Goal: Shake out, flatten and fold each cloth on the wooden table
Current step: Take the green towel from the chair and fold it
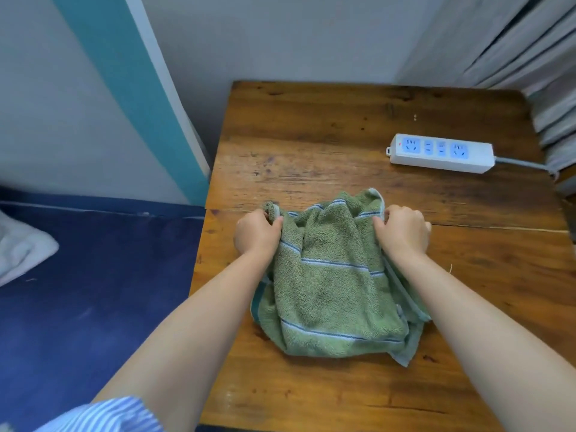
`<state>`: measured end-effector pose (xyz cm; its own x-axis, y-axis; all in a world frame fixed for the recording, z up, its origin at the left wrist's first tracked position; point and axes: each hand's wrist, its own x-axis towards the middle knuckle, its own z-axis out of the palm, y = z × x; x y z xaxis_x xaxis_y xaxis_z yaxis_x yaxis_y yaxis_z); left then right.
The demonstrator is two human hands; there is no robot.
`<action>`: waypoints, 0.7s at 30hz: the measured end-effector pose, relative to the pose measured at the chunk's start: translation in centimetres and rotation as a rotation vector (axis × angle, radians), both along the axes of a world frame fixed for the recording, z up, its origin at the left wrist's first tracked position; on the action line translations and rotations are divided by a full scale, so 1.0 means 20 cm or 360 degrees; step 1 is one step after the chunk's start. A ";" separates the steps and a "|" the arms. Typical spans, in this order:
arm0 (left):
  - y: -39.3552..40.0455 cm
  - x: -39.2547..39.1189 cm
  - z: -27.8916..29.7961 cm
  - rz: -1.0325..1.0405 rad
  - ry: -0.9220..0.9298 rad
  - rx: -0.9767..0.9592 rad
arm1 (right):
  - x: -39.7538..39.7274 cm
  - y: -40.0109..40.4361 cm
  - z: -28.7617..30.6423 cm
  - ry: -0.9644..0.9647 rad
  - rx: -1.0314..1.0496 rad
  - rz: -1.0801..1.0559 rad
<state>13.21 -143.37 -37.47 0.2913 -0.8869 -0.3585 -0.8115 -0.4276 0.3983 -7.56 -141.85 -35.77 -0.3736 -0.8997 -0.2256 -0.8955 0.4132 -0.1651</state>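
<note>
the table (343, 126) fills the right of the view, and everything here is placed from it: off its left edge lies a blue mattress (93, 291), behind it a grey wall, and off its right edge hang pale curtains (554, 98). on the table's near middle sits the towel (330, 285), green with pale blue stripes, bunched and creased rather than flat, its far edge raised off the wood. toward the table's far right lies a white power strip (441, 152) (well apart from the towel, its cord running off right). the left hand (257, 233) has its fingers curled round the towel's far-left corner, and the right hand (403, 232) pinches the far-right edge, fingers tucked in over the cloth. this looks like the start of the shake-out: both far corners are gripped, the cloth not yet lifted. the next move probably calls for raising both hands together, pulling them apart to tension the edge, and keeping the swing short of the strip.
</note>
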 end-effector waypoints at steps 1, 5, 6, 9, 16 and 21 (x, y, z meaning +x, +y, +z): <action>-0.01 0.00 0.00 -0.0003 -0.0015 0.0011 | 0.00 -0.01 0.00 0.0033 0.0012 -0.0001; -0.02 0.00 0.03 -0.0007 -0.0081 0.0086 | 0.00 -0.08 0.01 -0.0086 0.0019 -0.0180; -0.02 0.00 0.04 -0.0008 -0.0088 0.0087 | 0.01 -0.10 0.01 -0.0146 0.0016 -0.0222; -0.03 0.05 0.05 -0.0018 -0.0069 0.0037 | 0.01 -0.12 0.03 -0.0282 0.0027 -0.0241; -0.12 0.13 0.31 0.0024 0.0101 -0.0180 | 0.06 -0.21 0.33 -0.1015 -0.0369 -0.0451; -0.25 0.11 0.74 0.0134 0.0377 -0.0427 | 0.10 -0.39 0.74 -0.1236 -0.0629 -0.0432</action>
